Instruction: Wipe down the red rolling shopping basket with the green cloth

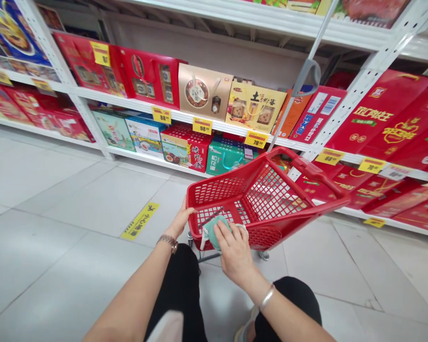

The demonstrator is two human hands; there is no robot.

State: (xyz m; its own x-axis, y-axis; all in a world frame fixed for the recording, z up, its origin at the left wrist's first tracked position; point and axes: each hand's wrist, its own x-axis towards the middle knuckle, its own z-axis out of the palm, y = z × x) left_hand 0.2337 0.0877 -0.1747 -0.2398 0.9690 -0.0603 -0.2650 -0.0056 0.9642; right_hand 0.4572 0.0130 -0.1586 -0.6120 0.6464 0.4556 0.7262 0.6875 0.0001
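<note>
A red plastic shopping cart (267, 228) stands on the floor in front of me, its latticed basket tilted in view. My left hand (180, 219) grips the basket's near left corner, thumb over the rim and the other fingers hidden behind the wall. With my right hand (233, 247) I press a pale green cloth (214, 230) with white edges against the near rim. The cloth drapes over that rim beside the left hand. Through the basket's grid no goods can be made out.
Store shelves (124, 102) with gift boxes run behind the cart. A grey pole handle (308, 78) leans up against them. Yellow price tags (202, 125) line the shelf edges. A yellow floor sticker (140, 221) lies left of the cart on grey tiles.
</note>
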